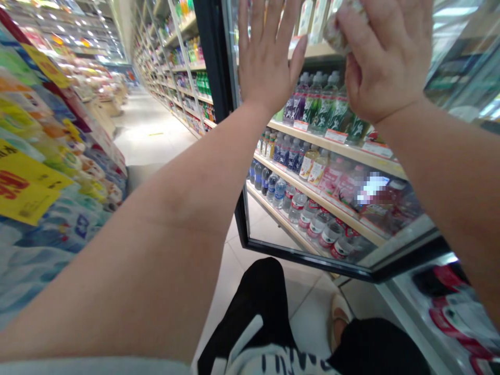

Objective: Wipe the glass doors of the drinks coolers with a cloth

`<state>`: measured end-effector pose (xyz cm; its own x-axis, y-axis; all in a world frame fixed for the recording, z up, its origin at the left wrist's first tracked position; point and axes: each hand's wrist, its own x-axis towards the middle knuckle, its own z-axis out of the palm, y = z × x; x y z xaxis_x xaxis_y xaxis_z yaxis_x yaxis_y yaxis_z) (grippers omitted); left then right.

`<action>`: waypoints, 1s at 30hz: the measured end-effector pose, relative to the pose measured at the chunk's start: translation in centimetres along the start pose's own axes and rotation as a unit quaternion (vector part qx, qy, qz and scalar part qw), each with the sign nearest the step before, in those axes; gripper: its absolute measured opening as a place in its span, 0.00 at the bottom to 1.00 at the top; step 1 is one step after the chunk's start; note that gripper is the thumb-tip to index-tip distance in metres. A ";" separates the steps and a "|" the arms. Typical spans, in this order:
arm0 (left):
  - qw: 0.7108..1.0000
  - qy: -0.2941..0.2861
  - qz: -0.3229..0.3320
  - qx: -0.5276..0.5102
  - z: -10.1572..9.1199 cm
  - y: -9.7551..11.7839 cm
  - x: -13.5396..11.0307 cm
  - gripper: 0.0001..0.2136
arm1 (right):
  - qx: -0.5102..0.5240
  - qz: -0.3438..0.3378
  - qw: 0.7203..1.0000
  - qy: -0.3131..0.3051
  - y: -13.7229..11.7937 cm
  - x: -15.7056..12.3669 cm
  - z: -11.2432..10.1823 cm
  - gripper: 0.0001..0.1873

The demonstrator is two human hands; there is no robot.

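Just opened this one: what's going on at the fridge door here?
A person stands in a supermarket aisle at a drinks cooler. Their left hand is spread flat, fingers open, against the cooler's glass door. Their right hand is closed around a small pale item, held up near the top shelf; what it is cannot be made out. Bottles fill the shelves behind the glass.

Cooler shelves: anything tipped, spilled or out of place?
Nothing stands out. The bottles stand upright in rows on the shelves, and no spill shows on the floor. The left hand lies flat on the glass door; the right hand grips a pale wrapped item, too cropped to identify.
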<state>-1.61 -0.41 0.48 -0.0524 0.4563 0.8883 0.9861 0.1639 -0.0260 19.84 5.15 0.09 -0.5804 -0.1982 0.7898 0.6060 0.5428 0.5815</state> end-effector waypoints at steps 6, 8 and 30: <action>0.999 0.032 0.002 -0.012 0.5 -0.1 0.0 0.29 | -0.016 0.048 0.998 0.046 0.4 -0.1 0.3 0.29; 0.999 0.031 0.003 -0.009 0.4 0.0 -0.1 0.29 | -0.014 0.004 1.000 0.008 0.2 -0.2 0.2 0.28; 1.000 0.017 0.010 0.001 -0.6 0.3 -0.5 0.30 | -0.018 -0.016 1.000 -0.007 -0.4 -0.6 0.3 0.29</action>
<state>-1.19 -1.13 0.29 -0.0274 0.4291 0.9028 0.9865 0.1577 -0.0450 19.77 5.34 -0.64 -0.6072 -0.2040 0.7679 0.6063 0.5058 0.6137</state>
